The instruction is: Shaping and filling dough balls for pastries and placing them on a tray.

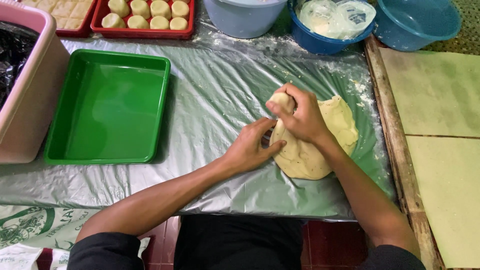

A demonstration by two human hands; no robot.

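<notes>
A big lump of pale yellow dough (320, 145) lies on a clear plastic sheet (220, 95) at the right of the work surface. My right hand (300, 116) is closed around a piece of dough pinched up from the lump's left edge. My left hand (254, 146) presses its fingers against the lump's left side, just below the right hand. An empty green tray (70, 155) sits to the left, apart from both hands.
A red tray (145, 34) of several round dough pieces stands at the back. A pale blue tub (242, 20), a blue bowl (320, 45) with plastic bags and another blue bowl (420, 25) line the back. A pink bin (35, 100) stands far left. Wooden boards (435, 100) flank the right.
</notes>
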